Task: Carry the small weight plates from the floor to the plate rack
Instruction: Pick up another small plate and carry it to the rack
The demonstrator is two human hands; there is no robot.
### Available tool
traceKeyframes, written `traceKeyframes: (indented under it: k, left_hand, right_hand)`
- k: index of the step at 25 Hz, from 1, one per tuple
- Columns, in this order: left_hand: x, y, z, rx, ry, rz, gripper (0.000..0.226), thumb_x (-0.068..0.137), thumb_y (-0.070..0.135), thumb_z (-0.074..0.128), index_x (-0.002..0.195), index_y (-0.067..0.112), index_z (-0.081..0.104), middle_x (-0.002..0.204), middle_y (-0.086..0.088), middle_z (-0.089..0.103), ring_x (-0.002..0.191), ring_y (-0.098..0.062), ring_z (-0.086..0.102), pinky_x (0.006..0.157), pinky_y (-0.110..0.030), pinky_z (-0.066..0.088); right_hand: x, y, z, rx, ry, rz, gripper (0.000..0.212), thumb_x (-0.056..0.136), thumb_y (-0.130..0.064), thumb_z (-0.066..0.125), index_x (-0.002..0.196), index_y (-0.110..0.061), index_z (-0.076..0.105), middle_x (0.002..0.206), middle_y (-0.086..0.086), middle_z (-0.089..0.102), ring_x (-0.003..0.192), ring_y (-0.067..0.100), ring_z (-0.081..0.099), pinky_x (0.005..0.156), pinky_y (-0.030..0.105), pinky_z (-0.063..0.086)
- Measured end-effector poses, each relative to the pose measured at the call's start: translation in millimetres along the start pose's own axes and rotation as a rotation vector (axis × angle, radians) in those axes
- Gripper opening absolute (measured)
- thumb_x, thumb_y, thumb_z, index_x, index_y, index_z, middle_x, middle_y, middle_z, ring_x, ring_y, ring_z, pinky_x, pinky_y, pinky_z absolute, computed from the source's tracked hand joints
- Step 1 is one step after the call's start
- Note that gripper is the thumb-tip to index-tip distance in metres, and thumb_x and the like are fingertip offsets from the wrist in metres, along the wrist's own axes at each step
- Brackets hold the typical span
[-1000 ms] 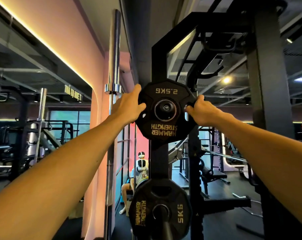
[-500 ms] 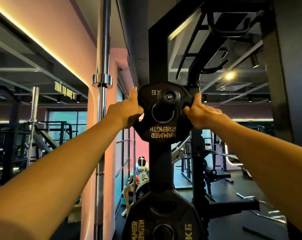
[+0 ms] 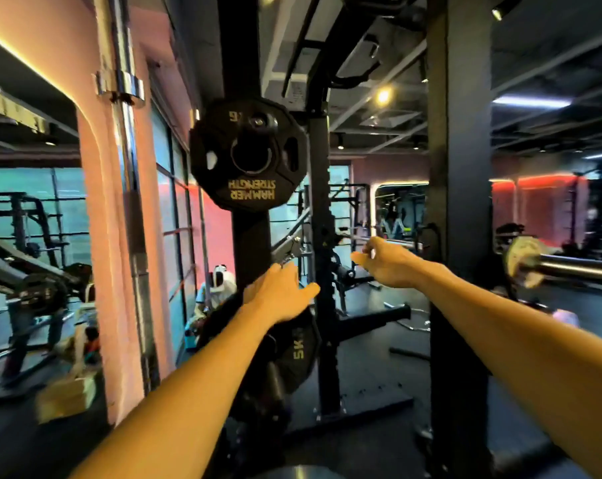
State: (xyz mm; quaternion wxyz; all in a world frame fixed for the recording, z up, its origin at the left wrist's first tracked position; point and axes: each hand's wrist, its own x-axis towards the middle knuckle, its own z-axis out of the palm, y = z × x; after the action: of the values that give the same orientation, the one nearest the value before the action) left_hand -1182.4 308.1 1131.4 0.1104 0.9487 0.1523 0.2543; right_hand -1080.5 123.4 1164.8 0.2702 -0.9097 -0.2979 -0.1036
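We see the small weight plate point(image 3: 249, 155) hanging on a peg of the black plate rack point(image 3: 247, 236), its lettering upside down. Our left hand point(image 3: 278, 292) and right hand point(image 3: 387, 262) are below it, apart from it, fingers relaxed and holding nothing. A 5 kg plate point(image 3: 297, 354) hangs lower.

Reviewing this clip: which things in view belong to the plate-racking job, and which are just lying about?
Job:
small weight plate, hung on the plate rack
larger 5 kg plate, lower on the rack
left hand and right hand, both empty

Lying about:
upright barbell
loaded barbell end
seated person
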Motion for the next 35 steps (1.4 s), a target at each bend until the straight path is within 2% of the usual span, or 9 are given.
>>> traceKeyframes:
  k: [4,8,11,14,17,20,23,27,35]
  left_hand:
    - [-17.4,70.3,88.7,-0.032,-0.352,0.210,0.046,0.083,0.061,0.055,0.109,0.023,0.053,0.114,-0.007,0.056,0.099,-0.029,0.056,0.086,-0.041,0.049]
    - [-98.0,119.5,216.4,-0.310,-0.680,0.213,0.045,0.082,0.055,0.065,0.111,0.021,0.057,0.112,-0.004,0.060,0.096,-0.023,0.055,0.076,-0.032,0.042]
    - [-185.6,139.9,300.3,-0.374,-0.887,0.178,0.042,0.078,0.055,0.069,0.103,0.022,0.059,0.107,-0.002,0.063,0.099,-0.022,0.059,0.081,-0.033,0.046]
    - [-286.7,164.5,364.3,-0.280,-1.178,0.212,0.046,0.083,0.051,0.066,0.111,0.015,0.057,0.107,0.000,0.059,0.100,-0.020,0.054,0.085,-0.034,0.042]
    - [-382.2,190.1,407.7,-0.130,-1.426,0.274,0.051,0.084,0.054,0.063,0.118,0.016,0.056,0.111,0.002,0.057,0.112,-0.021,0.053,0.083,-0.029,0.037]
    - [-456.1,210.8,445.6,0.001,-1.615,0.302,0.053,0.081,0.058,0.063,0.116,0.017,0.059,0.114,0.001,0.062,0.107,-0.019,0.055,0.085,-0.030,0.040]
    - [-511.0,247.7,473.2,0.140,-1.714,0.332,0.052,0.080,0.059,0.063,0.110,0.017,0.059,0.105,0.000,0.062,0.102,-0.019,0.057,0.080,-0.030,0.041]
    - [-546.8,308.1,498.6,0.250,-1.772,0.409,0.047,0.080,0.057,0.062,0.108,0.019,0.059,0.115,-0.003,0.062,0.100,-0.019,0.054,0.082,-0.030,0.041]
    - [-502.7,448.3,587.1,0.260,-1.740,0.458,0.047,0.082,0.056,0.058,0.109,0.018,0.060,0.116,-0.003,0.061,0.099,-0.021,0.055,0.085,-0.033,0.043]
  right_hand:
    - [-71.1,99.5,30.5,-0.051,-0.023,0.246,0.045,0.090,-0.046,0.056,0.120,-0.013,0.049,0.125,0.015,0.059,0.110,0.031,0.057,0.091,0.036,0.045]
    - [-199.9,204.6,64.7,-0.091,-0.142,0.509,0.047,0.091,-0.037,0.057,0.125,-0.006,0.052,0.127,0.017,0.059,0.115,0.033,0.055,0.092,0.035,0.043]
    - [-312.8,271.5,101.3,-0.017,-0.245,0.721,0.052,0.091,-0.036,0.058,0.131,-0.005,0.047,0.134,0.015,0.054,0.121,0.030,0.052,0.097,0.033,0.041]
    - [-440.1,323.6,147.4,0.089,-0.330,0.964,0.053,0.089,-0.040,0.058,0.129,-0.006,0.050,0.135,0.013,0.054,0.121,0.029,0.052,0.101,0.037,0.043]
    - [-551.4,352.6,186.6,0.205,-0.413,1.161,0.048,0.091,-0.040,0.057,0.123,-0.005,0.055,0.130,0.014,0.058,0.119,0.028,0.054,0.096,0.034,0.043]
    - [-645.2,372.4,211.5,0.322,-0.440,1.330,0.042,0.091,-0.038,0.057,0.117,-0.006,0.060,0.125,0.012,0.063,0.114,0.027,0.058,0.092,0.031,0.044]
    - [-733.9,390.0,221.0,0.404,-0.463,1.496,0.037,0.091,-0.033,0.056,0.116,-0.007,0.059,0.124,0.013,0.062,0.113,0.028,0.058,0.091,0.032,0.045]
    - [-804.6,412.0,214.2,0.466,-0.603,1.595,0.036,0.091,-0.034,0.055,0.115,-0.006,0.058,0.124,0.015,0.060,0.111,0.029,0.057,0.088,0.034,0.045]
    - [-777.6,571.3,151.6,0.494,-0.486,1.622,0.037,0.092,-0.035,0.057,0.115,-0.006,0.056,0.122,0.014,0.061,0.111,0.029,0.057,0.090,0.034,0.044]
